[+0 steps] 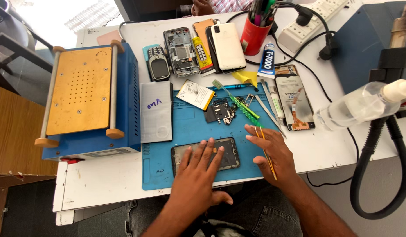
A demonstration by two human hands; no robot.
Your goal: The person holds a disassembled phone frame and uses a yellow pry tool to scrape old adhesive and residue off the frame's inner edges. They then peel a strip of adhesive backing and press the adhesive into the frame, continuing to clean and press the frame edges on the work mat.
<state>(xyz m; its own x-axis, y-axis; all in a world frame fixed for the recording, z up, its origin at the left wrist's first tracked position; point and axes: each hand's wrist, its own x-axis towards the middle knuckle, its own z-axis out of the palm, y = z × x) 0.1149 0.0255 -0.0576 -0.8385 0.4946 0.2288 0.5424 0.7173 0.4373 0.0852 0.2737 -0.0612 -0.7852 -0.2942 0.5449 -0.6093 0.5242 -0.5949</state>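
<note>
Left hand (pixel 198 169) lies flat, fingers spread, on the opened black phone frame (pixel 206 154) near the front edge of the blue rubber work mat (pixel 159 171). Right hand (pixel 273 156) pinches thin yellow tweezers (pixel 266 153) by the mat's right edge.

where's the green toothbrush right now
In the head view, the green toothbrush lies diagonally on the blue mat, just beyond the right hand and beside the small circuit board.

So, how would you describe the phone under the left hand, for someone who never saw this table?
Find the blue work mat on the white table. At its front edge lies an opened phone frame, black, its insides showing, under the left hand. The other phones lie beyond the mat.
</note>
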